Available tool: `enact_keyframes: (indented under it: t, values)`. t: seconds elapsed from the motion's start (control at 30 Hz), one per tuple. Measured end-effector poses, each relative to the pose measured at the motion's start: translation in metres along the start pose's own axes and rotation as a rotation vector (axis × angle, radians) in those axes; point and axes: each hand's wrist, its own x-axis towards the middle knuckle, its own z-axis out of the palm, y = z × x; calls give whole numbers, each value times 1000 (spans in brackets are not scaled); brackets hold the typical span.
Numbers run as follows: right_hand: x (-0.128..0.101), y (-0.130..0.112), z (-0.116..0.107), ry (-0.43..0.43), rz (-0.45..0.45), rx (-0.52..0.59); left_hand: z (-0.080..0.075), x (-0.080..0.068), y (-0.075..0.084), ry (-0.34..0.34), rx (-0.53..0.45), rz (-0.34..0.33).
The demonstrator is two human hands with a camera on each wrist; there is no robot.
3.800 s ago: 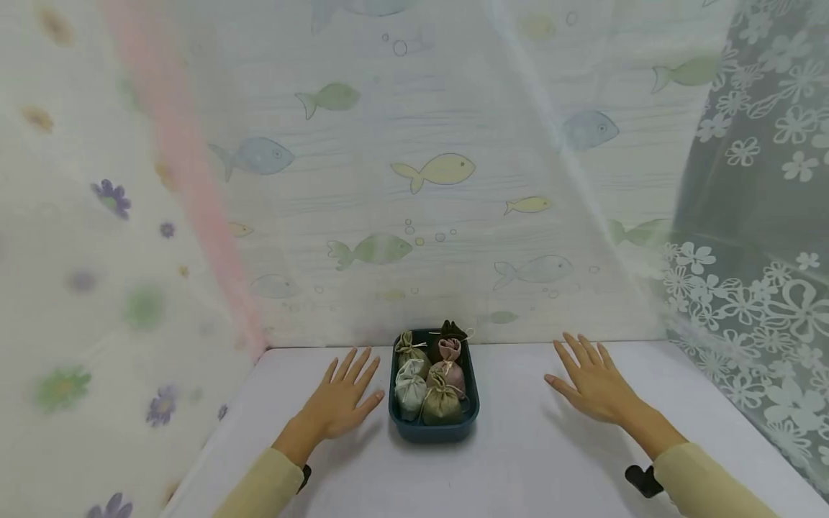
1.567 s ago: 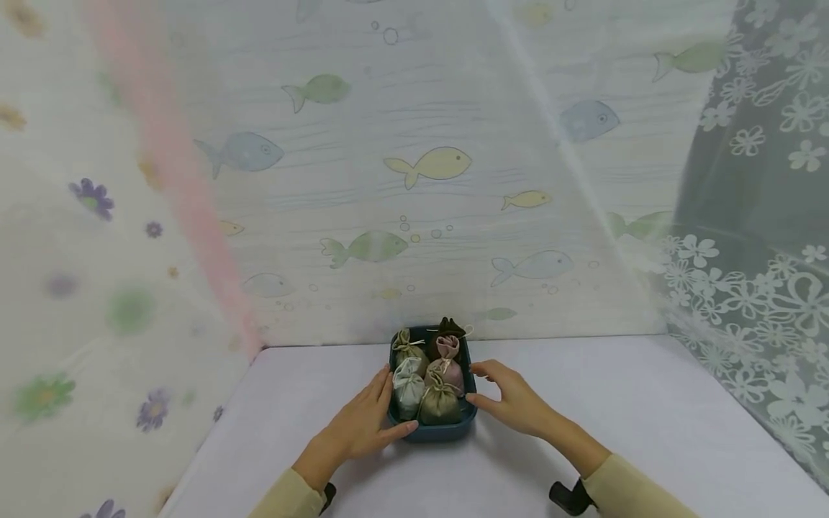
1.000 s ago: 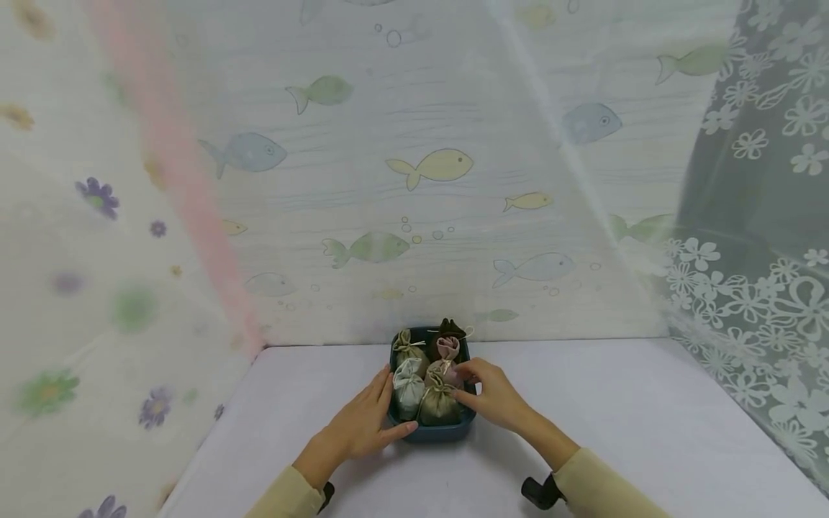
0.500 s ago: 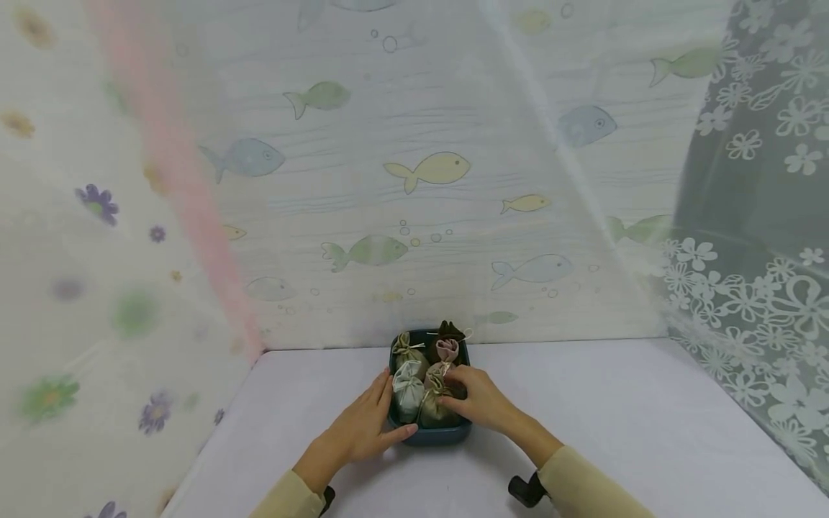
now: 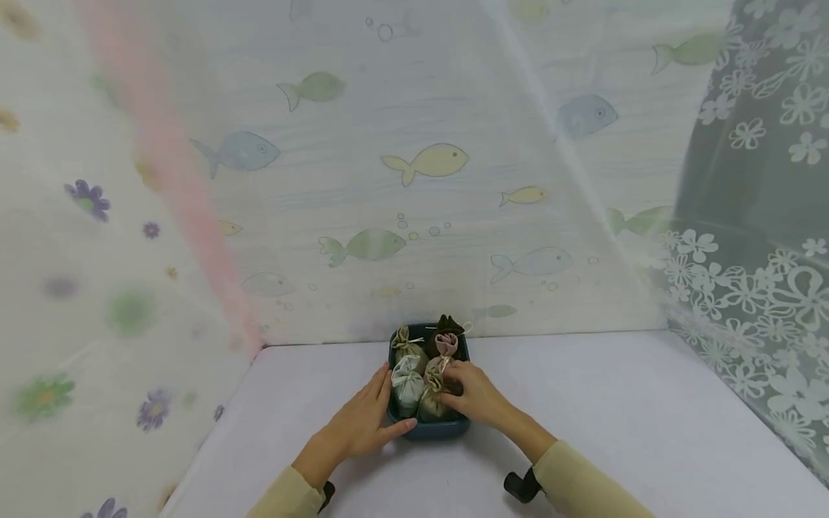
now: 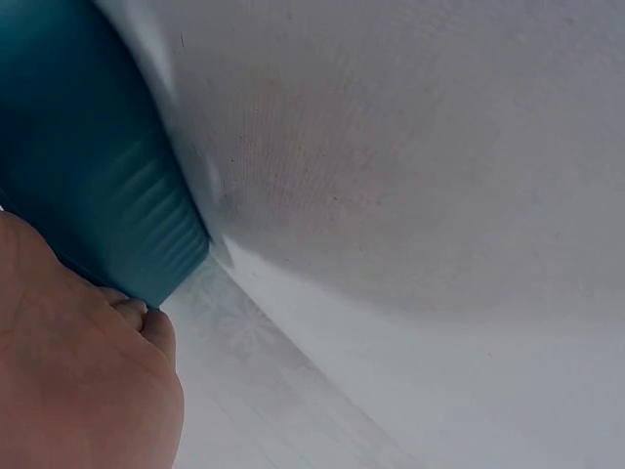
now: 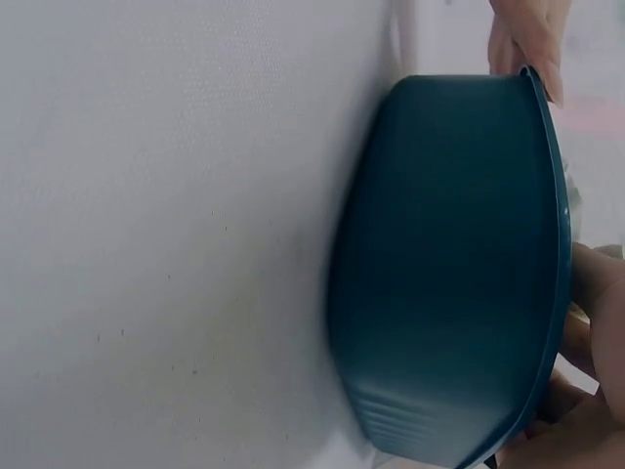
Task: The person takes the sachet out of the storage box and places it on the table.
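A dark teal tray (image 5: 424,430) stands at the back middle of the white table (image 5: 609,417) and holds several small tied cloth pouches. My left hand (image 5: 378,406) lies flat against the tray's left side, fingers straight, thumb along the front wall. My right hand (image 5: 458,381) reaches in from the right, its fingers curled round the pink pouch (image 5: 446,345), whose body it hides. A mint pouch (image 5: 408,378) and an olive pouch (image 5: 430,404) sit in front of it. The left wrist view shows the tray wall (image 6: 88,176) by my palm. The right wrist view shows the tray's outer wall (image 7: 449,274).
Patterned curtains close the table in: fish print (image 5: 427,162) behind, flowers (image 5: 84,201) on the left, lace (image 5: 751,288) on the right. An olive pouch (image 5: 406,339) and a dark brown pouch (image 5: 447,327) fill the tray's back. Bare tabletop lies on both sides of the tray.
Both hands came in from flat on the table to the tray. The left settled against its left side; the right went over the rim and closed on the pink pouch.
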Motion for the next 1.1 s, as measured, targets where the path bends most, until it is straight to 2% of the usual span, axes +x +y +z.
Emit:
enact_keyframes:
  t: [0.13,0.33,0.7,1.1]
  values:
    - [0,1,1,-2,-14,-1,0,1,-1,2,-11,3]
    - [-3,-3,-1,4,-27,67,1,-1,-1,13,-24,10]
    - [-2,-18,-18,25,-15,139,-2,-2,1,-1,-35,10]
    - [1,-27,-44,65,-47,99,-1,-1,-1,16,-18,18]
